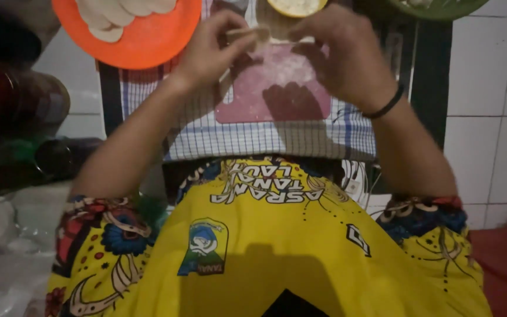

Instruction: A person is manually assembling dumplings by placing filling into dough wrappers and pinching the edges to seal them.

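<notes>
My left hand (209,50) and my right hand (338,53) are raised together over a pink floured board (277,97). Between their fingertips they pinch a small pale piece of dough (252,35), folded flat. The left fingers grip its left end, the right fingers its right end. A black band circles my right wrist. The board lies on a blue-and-white checked cloth (253,138). An orange plate (142,41) with several pale dough pieces sits at the upper left, close to my left hand.
A yellow bowl (296,6) with pale filling stands just beyond the hands. A green dish rim (441,9) shows at the top right. White floor tiles (488,88) lie on the right, dark bottles (24,105) and clear plastic bags (1,246) on the left.
</notes>
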